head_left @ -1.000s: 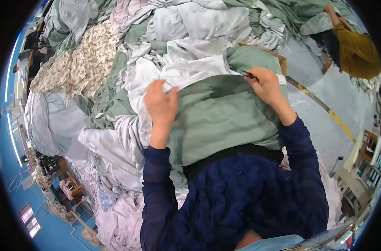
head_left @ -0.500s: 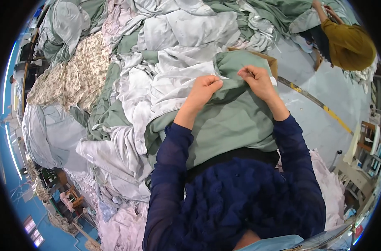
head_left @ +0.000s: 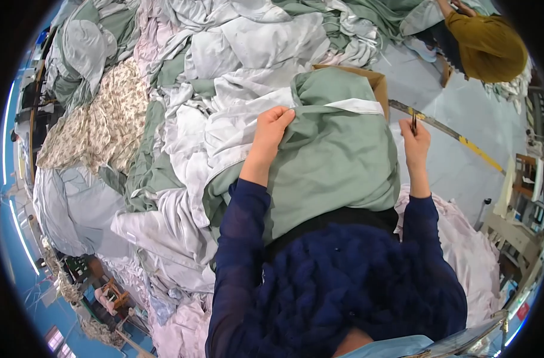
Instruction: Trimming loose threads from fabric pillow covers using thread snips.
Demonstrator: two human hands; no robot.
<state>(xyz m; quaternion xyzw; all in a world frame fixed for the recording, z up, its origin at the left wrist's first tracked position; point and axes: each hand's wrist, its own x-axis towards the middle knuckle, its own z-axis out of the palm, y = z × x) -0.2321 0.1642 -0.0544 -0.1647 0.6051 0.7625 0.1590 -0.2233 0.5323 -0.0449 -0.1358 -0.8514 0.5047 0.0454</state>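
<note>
Green cloth (head_left: 337,173) lies spread over my lap, a white strip (head_left: 358,106) showing along its folded far edge. My left hand (head_left: 272,128) is closed, pinching that edge between thumb and fingers. Off the cloth to the right, my right hand (head_left: 416,140) is closed around small dark thread snips (head_left: 414,123), whose tips point away from me. The fist hides most of the tool.
Heaped white and green cloth (head_left: 242,53) fills the far side and left, with a floral cloth (head_left: 105,119) among it. A cardboard box (head_left: 376,83) stands beyond my lap. A co-worker in a mustard top (head_left: 487,45) bends over fabric at far right.
My right hand has let go of the green cloth's edge and moved right and nearer, with the dark snips now showing in it. My left hand keeps its pinch, shifted slightly left.
</note>
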